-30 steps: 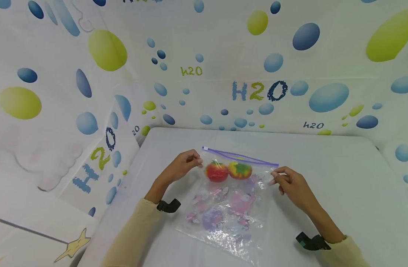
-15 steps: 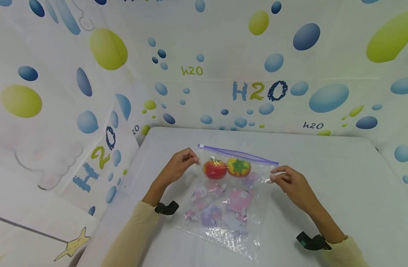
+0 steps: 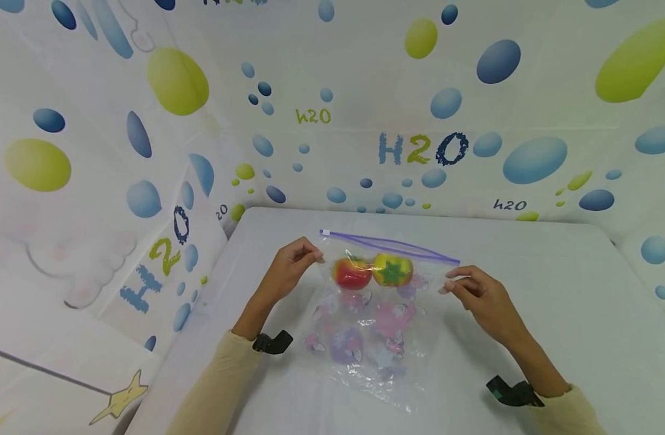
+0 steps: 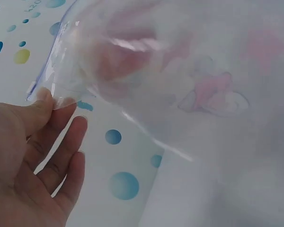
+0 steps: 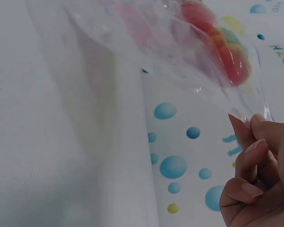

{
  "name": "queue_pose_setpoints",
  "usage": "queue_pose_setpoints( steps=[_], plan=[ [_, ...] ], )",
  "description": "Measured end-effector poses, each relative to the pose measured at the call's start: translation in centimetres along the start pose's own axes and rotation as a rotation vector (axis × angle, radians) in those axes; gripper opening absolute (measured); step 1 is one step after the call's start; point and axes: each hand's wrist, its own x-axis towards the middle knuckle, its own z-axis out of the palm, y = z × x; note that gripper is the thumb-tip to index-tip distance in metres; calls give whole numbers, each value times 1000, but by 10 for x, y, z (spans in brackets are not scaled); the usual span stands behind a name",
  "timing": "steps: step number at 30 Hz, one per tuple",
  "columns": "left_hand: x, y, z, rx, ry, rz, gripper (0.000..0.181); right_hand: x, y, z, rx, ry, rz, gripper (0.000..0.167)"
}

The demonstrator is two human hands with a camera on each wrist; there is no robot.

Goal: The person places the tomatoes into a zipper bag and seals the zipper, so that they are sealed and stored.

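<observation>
A white backdrop with blue and green dots and "H2O" lettering (image 3: 424, 148) rises behind a white table (image 3: 561, 302). Over the table's middle, 2 hands hold up a clear bag (image 3: 338, 374) printed in pink and purple. The left hand (image 3: 291, 266) pinches its upper left corner between thumb and finger; the right hand (image 3: 482, 296) pinches the upper right edge the same way. A red fruit (image 3: 351, 275) and a yellow fruit (image 3: 393, 270) show through the plastic, side by side, just below the purple zip (image 3: 440, 258). A white slider (image 3: 325, 232) sits at the zip's left end.
</observation>
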Motion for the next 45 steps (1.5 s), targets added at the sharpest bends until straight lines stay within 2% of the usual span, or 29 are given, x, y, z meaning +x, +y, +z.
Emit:
queue_pose_setpoints(
  steps=[4,8,12,20,24,26,31,34,41,45],
  plan=[
    [-1,-1,-1,2,15,32,11,0,-2,-1,8,33,-23,14],
    [-2,1,0,44,34,52,10,-1,-2,-3,20,57,-43,14],
    [-2,3,3,75,55,59,8,1,-2,-6,27,51,-45,14],
    [-3,8,11,58,-13,113,5,1,-3,-13,37,4,-48,21],
    [-3,11,12,58,-23,116,5,3,-8,-14,53,-33,-26,22],
    [-4,12,11,63,-22,110,6,3,-10,-14,26,-35,-5,21],
    [-10,14,6,68,33,101,5,1,-15,-18,-22,-1,-2,18],
    [-12,15,5,44,57,111,5,0,-16,-19,-4,22,-25,16],
    [-11,27,12,9,3,140,6,0,-24,-17,-7,29,-33,15],
    [-13,24,12,21,35,108,6,1,-24,-15,-26,41,-19,14]
  ],
)
